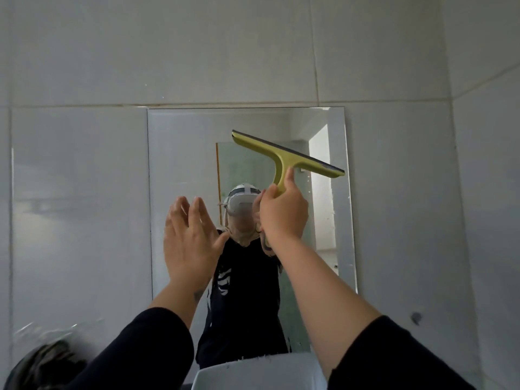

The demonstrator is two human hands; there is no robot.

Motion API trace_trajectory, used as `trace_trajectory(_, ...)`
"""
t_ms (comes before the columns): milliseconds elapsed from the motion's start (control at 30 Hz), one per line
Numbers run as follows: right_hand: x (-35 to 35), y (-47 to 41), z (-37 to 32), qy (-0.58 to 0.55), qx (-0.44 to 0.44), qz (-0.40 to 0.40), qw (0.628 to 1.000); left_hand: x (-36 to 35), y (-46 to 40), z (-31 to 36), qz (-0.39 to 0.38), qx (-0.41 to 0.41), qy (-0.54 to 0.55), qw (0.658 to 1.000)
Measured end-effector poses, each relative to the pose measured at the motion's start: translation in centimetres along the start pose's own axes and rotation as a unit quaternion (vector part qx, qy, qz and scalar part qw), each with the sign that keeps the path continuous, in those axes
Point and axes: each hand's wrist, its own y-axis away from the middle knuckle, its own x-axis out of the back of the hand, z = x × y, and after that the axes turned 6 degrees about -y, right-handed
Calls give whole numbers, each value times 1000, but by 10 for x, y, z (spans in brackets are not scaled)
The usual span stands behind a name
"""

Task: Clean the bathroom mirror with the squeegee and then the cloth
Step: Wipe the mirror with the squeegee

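Note:
A rectangular mirror (183,153) hangs on the grey tiled wall ahead. My right hand (282,212) is raised in front of it and grips the handle of a yellow-green squeegee (284,156). The squeegee's dark rubber blade slants down to the right across the mirror's upper right part, its right end at the mirror's edge. My left hand (188,240) is held up flat in front of the mirror's left half, fingers apart, holding nothing. No cloth is recognisable in view.
A white basin rim (253,372) shows at the bottom under the mirror. A dark bundled object (45,364) lies at the lower left. A dark spot (416,317) marks the tile at the lower right. Small droplets dot the mirror's right side.

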Motion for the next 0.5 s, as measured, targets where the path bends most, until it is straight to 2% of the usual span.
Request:
trace_trajectory(267, -34, 34, -17, 29, 27, -29, 999, 2, 20, -25, -52, 59, -6, 997)
trace_trajectory(400, -53, 55, -20, 75, 93, -81, 990, 2, 21, -24, -66, 77, 20, 995)
trace_trajectory(500, -57, 60, -19, 97, 107, -104, 984, 3, 21, -24, -69, 78, 34, 994)
